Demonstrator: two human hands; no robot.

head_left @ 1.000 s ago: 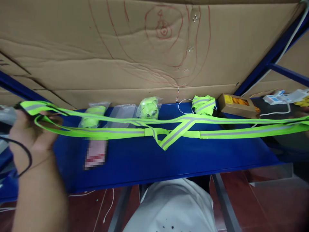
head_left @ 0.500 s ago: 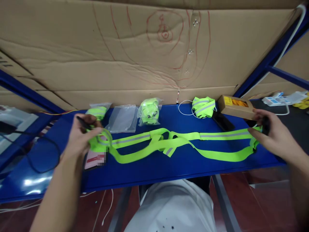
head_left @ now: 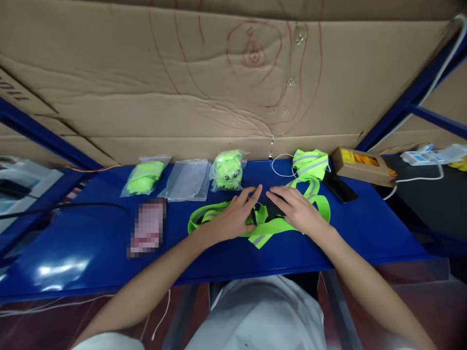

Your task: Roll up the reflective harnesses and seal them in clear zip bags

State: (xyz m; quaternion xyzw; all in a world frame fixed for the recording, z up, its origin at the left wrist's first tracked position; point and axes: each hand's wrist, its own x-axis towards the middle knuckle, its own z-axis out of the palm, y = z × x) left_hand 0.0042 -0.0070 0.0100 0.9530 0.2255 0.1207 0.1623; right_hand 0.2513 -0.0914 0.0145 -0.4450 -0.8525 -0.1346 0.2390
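Observation:
A neon-green reflective strap [head_left: 264,226] with grey stripes lies in folded loops along the front middle of the blue table. My left hand [head_left: 237,216] is on its left part, with a black buckle piece [head_left: 254,217] showing between thumb and fingers. Close by on the right, my right hand [head_left: 299,209] bends over the strap, and a dark piece shows under its fingertips. The fingers of both hands point toward each other with a small gap between. The palms hide part of the strap.
Along the back are bagged green straps [head_left: 145,177], a clear plastic bag [head_left: 188,180], another bagged bundle [head_left: 228,170], a loose strap bundle [head_left: 310,164], a black phone [head_left: 341,185] and a cardboard box [head_left: 363,166]. A pinkish flat item [head_left: 148,226] lies left.
Both hands have moved inward from the far ends of the strap to the middle, bringing the ends along. The stretched strap is now folded into shorter loops.

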